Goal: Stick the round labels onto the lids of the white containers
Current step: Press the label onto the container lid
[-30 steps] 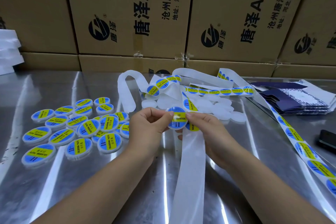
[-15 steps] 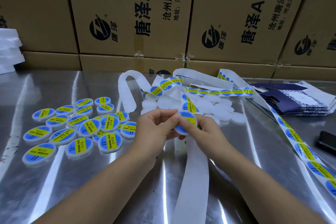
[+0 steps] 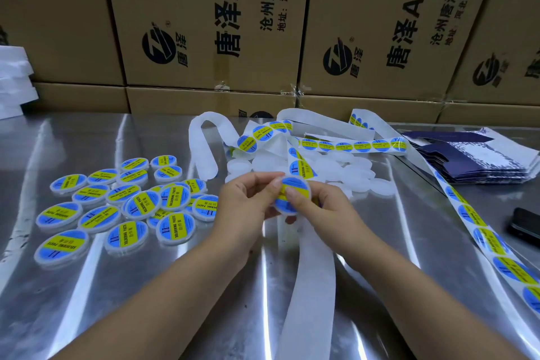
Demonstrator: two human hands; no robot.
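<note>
A small round white container with a blue and yellow label on its lid is held above the steel table between both hands. My left hand pinches its left edge, thumb on the label. My right hand grips its right side, with a finger pressing on the label. Behind the hands lies a heap of unlabelled white containers. A strip of round labels crosses the heap, and a second label strip runs down the right. Several labelled containers lie in a pile at the left.
Empty white backing tape trails toward me under the hands. Flat dark blue cartons are stacked at the right, with a black phone nearer. Cardboard boxes wall off the back of the steel table.
Both hands have shifted the container a little up and to the right and tilted it. Fingers have moved onto the label's face, pressing it down.
</note>
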